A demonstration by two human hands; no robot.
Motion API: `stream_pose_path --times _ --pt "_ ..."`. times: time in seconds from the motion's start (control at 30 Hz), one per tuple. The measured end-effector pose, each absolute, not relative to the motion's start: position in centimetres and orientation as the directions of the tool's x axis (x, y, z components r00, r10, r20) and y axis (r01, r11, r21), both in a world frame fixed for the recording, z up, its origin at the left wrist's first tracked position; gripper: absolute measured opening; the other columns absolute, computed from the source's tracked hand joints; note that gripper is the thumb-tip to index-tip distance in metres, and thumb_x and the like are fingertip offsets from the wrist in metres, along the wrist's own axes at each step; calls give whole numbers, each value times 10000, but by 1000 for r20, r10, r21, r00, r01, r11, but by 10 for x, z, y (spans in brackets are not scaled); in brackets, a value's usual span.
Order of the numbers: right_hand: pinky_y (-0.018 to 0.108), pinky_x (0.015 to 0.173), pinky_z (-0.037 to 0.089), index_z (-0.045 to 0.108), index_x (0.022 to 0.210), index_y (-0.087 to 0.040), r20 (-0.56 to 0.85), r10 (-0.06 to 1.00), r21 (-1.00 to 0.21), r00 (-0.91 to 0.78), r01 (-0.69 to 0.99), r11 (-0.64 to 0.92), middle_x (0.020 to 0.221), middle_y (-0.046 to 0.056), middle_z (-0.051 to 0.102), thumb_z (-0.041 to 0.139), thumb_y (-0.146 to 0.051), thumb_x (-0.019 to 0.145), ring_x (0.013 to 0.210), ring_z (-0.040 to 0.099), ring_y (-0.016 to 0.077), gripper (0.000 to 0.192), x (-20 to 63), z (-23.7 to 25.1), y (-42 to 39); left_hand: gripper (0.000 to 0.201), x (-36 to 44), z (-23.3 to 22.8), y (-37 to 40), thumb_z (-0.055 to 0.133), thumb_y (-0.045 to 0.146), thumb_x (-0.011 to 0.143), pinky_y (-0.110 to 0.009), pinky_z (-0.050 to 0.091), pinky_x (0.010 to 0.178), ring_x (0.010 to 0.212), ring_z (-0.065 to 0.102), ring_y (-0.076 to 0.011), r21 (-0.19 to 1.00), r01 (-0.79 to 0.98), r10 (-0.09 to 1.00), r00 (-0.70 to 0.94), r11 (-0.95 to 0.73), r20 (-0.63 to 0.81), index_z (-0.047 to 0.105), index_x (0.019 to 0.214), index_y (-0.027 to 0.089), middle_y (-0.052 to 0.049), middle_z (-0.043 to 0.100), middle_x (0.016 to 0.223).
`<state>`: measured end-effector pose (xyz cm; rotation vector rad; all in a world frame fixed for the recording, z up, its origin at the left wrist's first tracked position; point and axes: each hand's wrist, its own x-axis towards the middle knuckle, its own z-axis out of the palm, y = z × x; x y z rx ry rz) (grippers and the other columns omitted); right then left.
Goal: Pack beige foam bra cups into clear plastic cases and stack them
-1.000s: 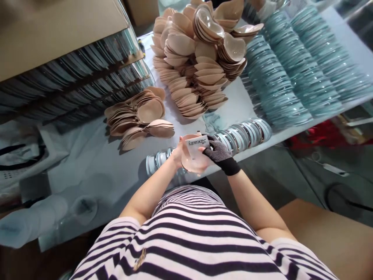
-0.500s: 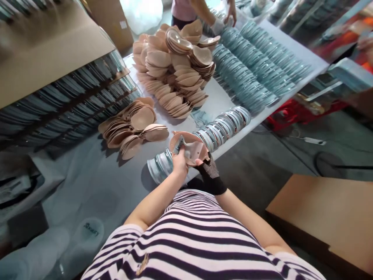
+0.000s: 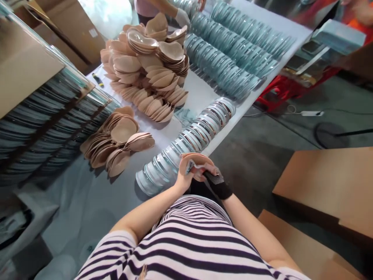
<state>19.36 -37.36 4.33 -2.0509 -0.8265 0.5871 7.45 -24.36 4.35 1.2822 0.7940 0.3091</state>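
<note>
Close to my body, both hands grip a beige moulded bra (image 3: 196, 157). Its curved outer side faces up, and a pale printed film (image 3: 190, 166) shows along its underside. My bare left hand (image 3: 184, 179) closes on its left end. On the right end is my right hand (image 3: 215, 179), in a dark fingerless glove with a dotted pattern, its fingers partly hidden under the piece. Just beyond my hands a long row of nested clear plastic shells (image 3: 177, 149) lies along the table edge.
Beige moulded pieces form a large heap (image 3: 145, 74) and a smaller pile (image 3: 116, 140) on the table (image 3: 201, 87). More rows of clear shells (image 3: 224, 70) lie at the back right, near a co-worker's gloved hand (image 3: 182, 18). Cardboard boxes (image 3: 326, 182) stand at right.
The beige bra has tilted from showing its inner face to showing its curved back, and its ends are bent downward. My head view has shifted right.
</note>
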Motion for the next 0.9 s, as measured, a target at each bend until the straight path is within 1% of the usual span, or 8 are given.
stream_pose_path --times 0.07,0.17,0.27,0.4,0.5,0.7,0.83,0.9 --pt "479 837 607 682 833 -253 -126 641 -835 757 268 -480 901 76 745 481 -410 933 869 711 273 274 195 42 -381 551 81 48 -218 816 391 726 -509 289 1213 1351 477 -348 966 255 478 855 -45 -203 675 1236 234 -120 611 1367" --pt "541 954 564 673 1004 -238 -135 398 -816 907 126 -564 1060 125 748 452 -409 893 1018 706 314 302 201 40 -388 280 90 52 -164 745 315 792 -520 261 1211 1300 498 -348 805 324 305 934 -496 -188 751 1067 257 -120 669 1247" --pt "557 1035 518 659 1136 -221 -100 266 -790 959 86 -607 1178 159 722 455 -420 873 1129 676 333 388 204 37 -390 271 98 47 -124 619 298 888 -511 252 1207 1254 537 -323 651 285 222 958 -704 -180 746 1126 264 -119 676 1251" --pt "553 1060 505 639 1262 -218 -29 293 -798 956 155 -582 1260 154 695 452 -422 893 1226 633 332 460 192 27 -386 403 103 34 -118 595 355 913 -472 167 1241 1362 486 -315 620 155 73 985 -769 -157 674 1298 267 -110 648 1358" --pt "540 1056 512 629 1307 -220 25 310 -797 950 206 -568 1226 134 704 464 -415 901 1203 643 318 480 179 17 -382 456 106 28 -129 617 379 898 -479 231 1184 1376 470 -346 615 132 50 988 -777 -149 648 1333 247 -139 616 1407" --pt "506 978 548 632 1348 -212 65 424 -696 904 345 -630 1152 146 655 536 -345 832 1086 649 317 541 159 6 -385 323 124 20 -142 730 379 784 -540 267 1081 1128 578 -394 524 210 115 972 -825 -207 738 1047 192 -175 721 971" --pt "415 855 575 658 1326 -251 -87 608 -607 789 442 -661 1120 115 646 559 -289 755 993 656 301 581 146 4 -391 188 131 12 -142 681 202 747 -527 247 1092 967 603 -333 483 162 73 978 -861 -198 744 924 188 -138 695 809" --pt "384 815 573 648 1336 -254 -154 626 -575 765 445 -686 1100 105 647 548 -289 759 961 655 291 587 143 2 -387 115 130 9 -139 682 201 744 -499 295 1070 958 594 -316 501 138 56 983 -855 -176 734 847 191 -133 684 817"
